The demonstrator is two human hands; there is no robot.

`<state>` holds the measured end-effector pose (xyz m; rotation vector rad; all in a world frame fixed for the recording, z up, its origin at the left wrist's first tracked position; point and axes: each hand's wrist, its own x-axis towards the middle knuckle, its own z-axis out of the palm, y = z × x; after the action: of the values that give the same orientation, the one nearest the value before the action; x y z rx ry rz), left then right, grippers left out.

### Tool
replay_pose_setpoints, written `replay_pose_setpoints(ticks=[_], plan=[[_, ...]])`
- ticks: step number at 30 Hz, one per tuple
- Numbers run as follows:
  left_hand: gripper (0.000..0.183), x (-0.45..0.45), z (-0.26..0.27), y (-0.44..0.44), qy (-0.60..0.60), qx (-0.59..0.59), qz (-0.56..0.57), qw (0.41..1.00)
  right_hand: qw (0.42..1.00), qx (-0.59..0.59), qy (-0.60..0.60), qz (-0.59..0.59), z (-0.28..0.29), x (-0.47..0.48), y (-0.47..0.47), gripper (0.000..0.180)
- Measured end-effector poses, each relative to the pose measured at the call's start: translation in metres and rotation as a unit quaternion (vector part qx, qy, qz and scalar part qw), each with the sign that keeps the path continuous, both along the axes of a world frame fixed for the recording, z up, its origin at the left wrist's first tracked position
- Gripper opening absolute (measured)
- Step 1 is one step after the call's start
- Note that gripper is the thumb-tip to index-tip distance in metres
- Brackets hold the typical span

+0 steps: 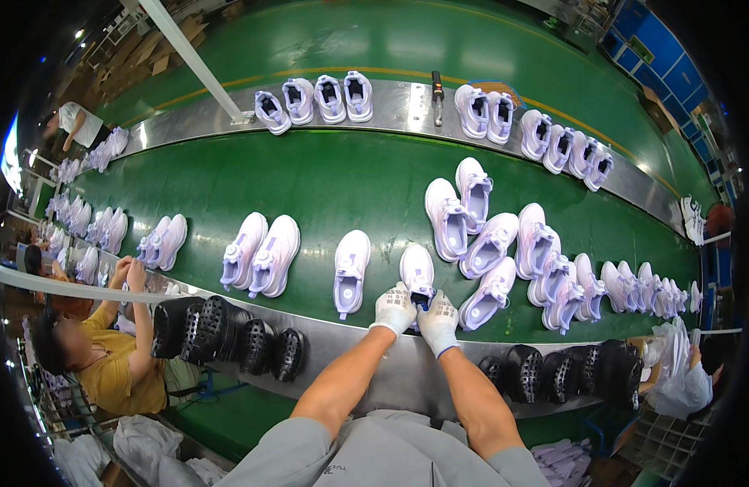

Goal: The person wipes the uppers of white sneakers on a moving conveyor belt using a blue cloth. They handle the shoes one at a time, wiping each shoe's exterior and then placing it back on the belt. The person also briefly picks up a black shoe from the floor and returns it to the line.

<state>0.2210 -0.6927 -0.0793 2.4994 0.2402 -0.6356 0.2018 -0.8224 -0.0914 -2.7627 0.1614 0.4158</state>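
Observation:
A white-and-lilac sneaker (417, 266) lies on the green conveyor belt (325, 176), toe pointing away from me. My left hand (394, 309), in a white work glove, grips the left side of its heel opening. On the opposite side my right hand (439, 318), gloved alike, holds the collar. Something dark shows inside the shoe between my hands; what it is cannot be made out. Just left sits another sneaker (351, 274) with its pale insole visible. To the right, a loose group of sneakers (487, 246) lies at mixed angles.
Black perforated shoe forms (219, 329) stand on the near metal ledge, with more black forms (557, 374) at right. Sneakers (330, 100) line the far metal rail (389, 100), beside a black-handled tool (437, 97). A co-worker in a yellow shirt (109, 365) works at left.

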Motion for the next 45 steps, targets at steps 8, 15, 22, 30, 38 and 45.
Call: replay_pose_setpoints(ticks=[8, 15, 22, 30, 38, 45], plan=[[0.063, -0.038, 0.047, 0.051, -0.050, -0.034, -0.033, 0.998, 0.998, 0.050, 0.008, 0.036, 0.020, 0.007, -0.013, 0.058], [0.019, -0.067, -0.002, 0.105, -0.088, 0.299, -0.068, 0.948, 0.996, 0.063, 0.030, 0.054, 0.013, 0.015, -0.006, 0.064], [0.023, -0.117, 0.062, 0.049, -0.221, 0.107, -0.075, 0.967, 0.995, 0.079, -0.059, 0.024, 0.021, -0.007, -0.042, 0.057], [0.032, -0.259, 0.150, 0.196, -0.311, 0.221, 0.194, 0.904, 0.955, 0.293, -0.023, 0.043, 0.121, -0.080, 0.007, 0.034], [0.075, -0.254, 0.111, 0.161, -0.011, 0.269, 0.211, 0.940, 0.963, 0.267, -0.033, 0.019, 0.107, -0.108, 0.016, 0.029], [0.024, -0.118, 0.108, 0.061, -0.290, 0.077, 0.005, 0.954, 0.985, 0.054, -0.149, 0.069, 0.085, -0.042, -0.006, 0.028]])
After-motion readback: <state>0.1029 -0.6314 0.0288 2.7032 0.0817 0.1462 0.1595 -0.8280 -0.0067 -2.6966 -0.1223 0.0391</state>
